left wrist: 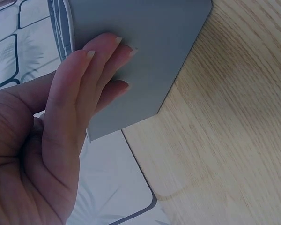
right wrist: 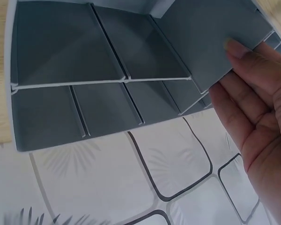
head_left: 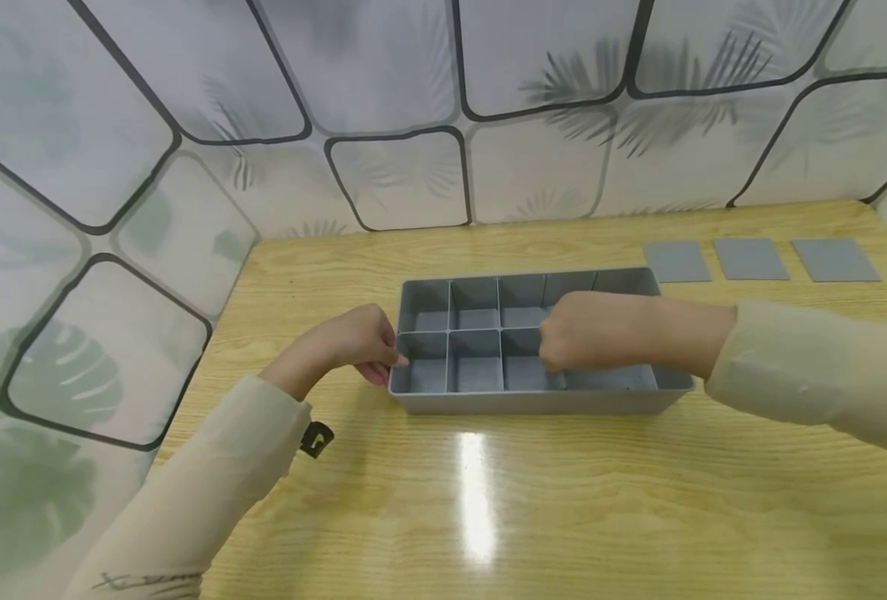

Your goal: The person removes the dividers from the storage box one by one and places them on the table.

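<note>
A long grey box [head_left: 548, 403] with inner dividers stands on the wooden table. At its left end, my left hand [head_left: 353, 340] grips the end wall, thumb at the rim and fingers against the outer face, which the left wrist view shows as a grey wall [left wrist: 145, 51]. Over the box's middle is my right hand [head_left: 601, 331]; in the right wrist view the right hand [right wrist: 260, 98] pinches a grey divider [right wrist: 208, 37] by its edge, thumb on one face. The divider's lower part sits down inside the box; whether it is in a slot I cannot tell.
Three flat grey squares [head_left: 679, 261], [head_left: 751, 258], [head_left: 836, 260] lie in a row behind the box to the right. A patterned covering [head_left: 406, 179] rises along the table's back and left. A small black tag [head_left: 316, 438] hangs by the left cuff.
</note>
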Motion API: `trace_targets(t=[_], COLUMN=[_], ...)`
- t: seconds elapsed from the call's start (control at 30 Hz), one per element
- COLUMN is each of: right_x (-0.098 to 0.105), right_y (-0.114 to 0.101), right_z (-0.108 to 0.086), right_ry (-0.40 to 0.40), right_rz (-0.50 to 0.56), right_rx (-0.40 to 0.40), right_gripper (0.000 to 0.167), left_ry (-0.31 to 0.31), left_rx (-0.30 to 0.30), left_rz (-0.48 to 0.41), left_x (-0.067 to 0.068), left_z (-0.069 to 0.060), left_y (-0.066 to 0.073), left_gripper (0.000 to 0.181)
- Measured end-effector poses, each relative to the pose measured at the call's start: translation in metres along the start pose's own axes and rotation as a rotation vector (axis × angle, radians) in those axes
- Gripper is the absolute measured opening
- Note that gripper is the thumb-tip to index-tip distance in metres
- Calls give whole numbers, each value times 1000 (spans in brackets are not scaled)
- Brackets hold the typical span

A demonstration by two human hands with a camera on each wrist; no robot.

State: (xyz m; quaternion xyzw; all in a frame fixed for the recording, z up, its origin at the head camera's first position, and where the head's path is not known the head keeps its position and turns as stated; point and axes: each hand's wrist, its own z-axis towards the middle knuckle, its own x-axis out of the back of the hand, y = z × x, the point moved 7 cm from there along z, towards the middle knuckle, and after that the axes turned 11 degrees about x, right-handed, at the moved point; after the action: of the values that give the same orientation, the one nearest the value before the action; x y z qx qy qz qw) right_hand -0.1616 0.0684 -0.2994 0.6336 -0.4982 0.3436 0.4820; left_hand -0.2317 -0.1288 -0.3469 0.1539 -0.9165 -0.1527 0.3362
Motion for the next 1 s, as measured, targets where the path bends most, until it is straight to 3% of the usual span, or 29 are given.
trace_targets(t=[0.23, 0.43, 0.87, 1.0], right_x=[6, 13, 32, 34], right_y=[3, 4, 14, 17], right_z=[-2, -6, -16, -19], right_ry=[-50, -34, -8, -7], right_rz=[26, 31, 123, 107], right_rx=[-22, -25, -79, -79], right_gripper=[25, 19, 31, 32], left_ry=[0, -4, -16, -18], left_rx=[-28, -22, -32, -29], left_rz=[13, 7, 19, 18], left_x=[1, 0, 0, 0], left_z=[-2, -1, 4, 5], left_y=[2, 1, -3, -3], left_gripper=[18, 18, 15, 16])
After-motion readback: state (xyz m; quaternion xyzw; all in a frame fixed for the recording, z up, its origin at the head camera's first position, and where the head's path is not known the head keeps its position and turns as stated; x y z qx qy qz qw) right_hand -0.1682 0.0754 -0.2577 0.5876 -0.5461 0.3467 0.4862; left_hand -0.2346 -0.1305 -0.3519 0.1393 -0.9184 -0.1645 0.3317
